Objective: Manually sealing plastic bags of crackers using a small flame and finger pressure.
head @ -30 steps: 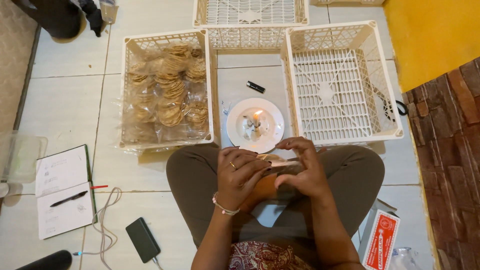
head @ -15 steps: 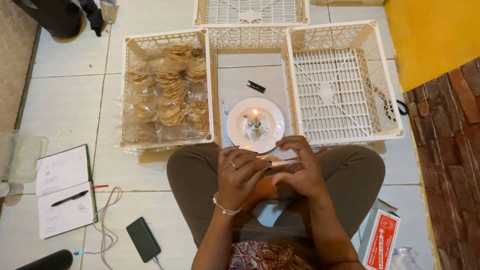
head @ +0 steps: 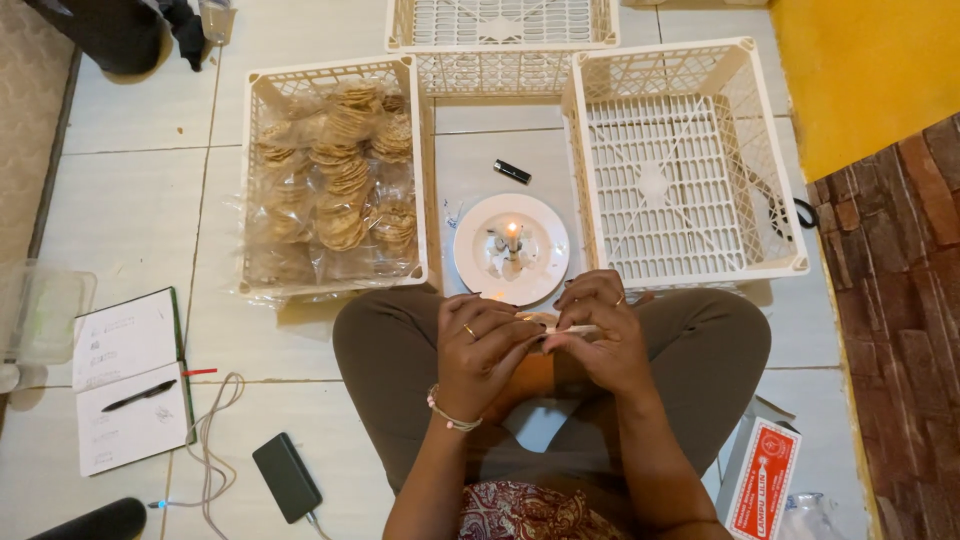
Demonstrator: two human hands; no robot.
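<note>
Tile floor [head: 140,200] carries 3 crates: one w/ bagged crackers [head: 335,180], one empty [head: 680,165], one at top [head: 500,25]; btwn them plate [head: 511,250] w/ lit candle, lighter [head: 511,172]; at left notebook [head: 130,380] w/ pen, phone [head: 287,477], cable.

clear plastic packets of round brown crackers [head: 335,190] fill the cream crate by my left knee. a red-and-white printed carton [head: 762,480] lies beside my right thigh. a dark-screened phone [head: 287,477] rests lower left.

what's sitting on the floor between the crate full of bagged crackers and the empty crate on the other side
In the head view, between the full crate and the empty crate lie a white plate with a lit candle, and beyond it a small black lighter on the tiles.
</note>
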